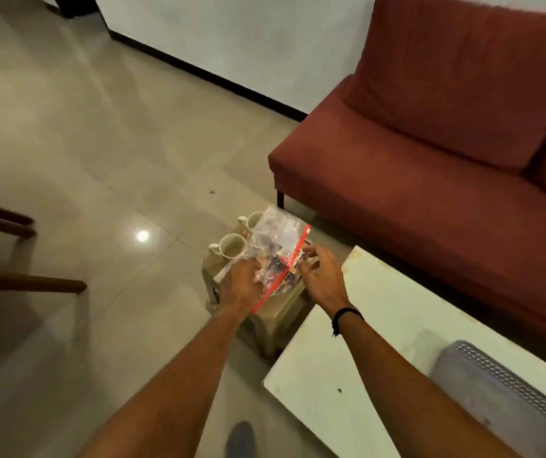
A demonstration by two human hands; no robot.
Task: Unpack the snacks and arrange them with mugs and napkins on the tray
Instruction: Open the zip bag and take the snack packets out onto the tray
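Observation:
A clear zip bag [276, 241] with a red seal strip holds several small dark snacks. It is held up over a low beige stool [276, 312]. My left hand [240, 285] grips the bag's lower left part. My right hand [323, 271] hovers at the red seal edge with its fingers loosely curled, holding nothing that I can make out. Two cream mugs stand on the stool behind the bag: one mug [230, 246] at the left, another mug [253, 221] farther back. A grey perforated tray [503, 391] lies on the white table at the lower right.
The white low table [364, 342] stands to the right of the stool. A red sofa [447, 143] fills the upper right. Dark wooden chair legs [17, 256] reach in from the left. Glossy tiled floor [99, 143] spreads to the left and beyond.

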